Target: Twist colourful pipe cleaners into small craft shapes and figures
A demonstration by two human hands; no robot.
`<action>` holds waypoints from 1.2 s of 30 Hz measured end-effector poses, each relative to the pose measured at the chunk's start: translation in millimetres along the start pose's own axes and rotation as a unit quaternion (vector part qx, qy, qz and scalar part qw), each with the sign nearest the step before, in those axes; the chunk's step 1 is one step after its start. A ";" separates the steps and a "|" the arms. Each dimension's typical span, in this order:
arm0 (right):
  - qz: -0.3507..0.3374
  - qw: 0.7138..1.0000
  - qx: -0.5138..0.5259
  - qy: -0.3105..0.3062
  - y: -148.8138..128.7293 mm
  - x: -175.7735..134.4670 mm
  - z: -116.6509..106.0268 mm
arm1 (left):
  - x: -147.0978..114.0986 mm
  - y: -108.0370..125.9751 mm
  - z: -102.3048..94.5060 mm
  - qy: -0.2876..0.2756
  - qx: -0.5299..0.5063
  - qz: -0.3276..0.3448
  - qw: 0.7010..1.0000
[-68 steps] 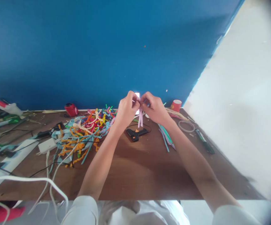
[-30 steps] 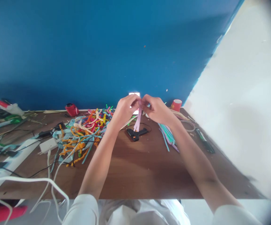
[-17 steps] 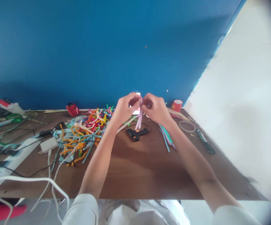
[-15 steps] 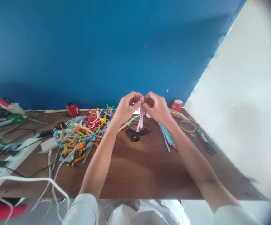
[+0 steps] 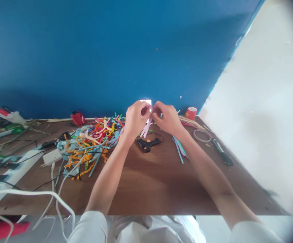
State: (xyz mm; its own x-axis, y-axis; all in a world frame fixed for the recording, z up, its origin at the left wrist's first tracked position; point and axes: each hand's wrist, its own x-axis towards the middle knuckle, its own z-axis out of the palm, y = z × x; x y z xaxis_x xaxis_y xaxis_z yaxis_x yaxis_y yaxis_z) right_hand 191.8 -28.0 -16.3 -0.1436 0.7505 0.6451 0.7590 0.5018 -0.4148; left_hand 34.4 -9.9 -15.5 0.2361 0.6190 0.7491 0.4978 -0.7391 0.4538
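My left hand and my right hand meet at the middle, raised above the far part of the table. Both are closed, with thumbs and forefingers pinched at the top of a small bundle of lilac pipe cleaners. Its loose ends hang down and lean to the left; the pinched part is mostly hidden by fingers. Below the hands a black glue gun with an orange trigger lies on the table. A lit phone screen shows partly behind my left hand.
Colourful pipe cleaners are heaped at left, beside a white power strip and cables. Straight pipe cleaners lie under my right forearm. A red paper cup, a tape ring and a marker are at right.
The bundle's hanging ends have swung left and up, off the glue gun. Both hands have shifted slightly left, and the fingers have changed their pinch around the top.
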 end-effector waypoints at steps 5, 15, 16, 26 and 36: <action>-0.007 1.000 0.003 0.009 0.2 -0.3 0.9 | -0.9 0.2 -2.0 -0.007 0.019 0.010 1.000; 0.005 0.991 0.072 0.109 7.2 0.6 -0.7 | 1.9 -0.4 3.1 0.001 -0.175 -0.065 0.982; 0.000 0.991 0.072 0.111 5.8 0.2 -0.9 | 2.1 -0.6 4.6 -0.004 -0.193 -0.069 0.979; -0.077 0.989 0.097 0.078 -0.4 -2.6 -6.7 | 2.4 -4.3 6.6 -0.005 -0.273 -0.101 0.957; -0.075 0.990 0.094 0.077 3.4 -1.6 -2.6 | 1.0 -4.8 8.2 0.003 -0.231 -0.063 0.971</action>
State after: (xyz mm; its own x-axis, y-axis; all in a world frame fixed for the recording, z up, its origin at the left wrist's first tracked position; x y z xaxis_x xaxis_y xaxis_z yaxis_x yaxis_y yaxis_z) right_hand 196.3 -28.6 -17.1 -0.1359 0.5941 0.7929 0.6027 0.6847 -0.4098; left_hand 39.1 -3.6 -21.0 0.1918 0.7116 0.6758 0.0941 -0.6988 0.7091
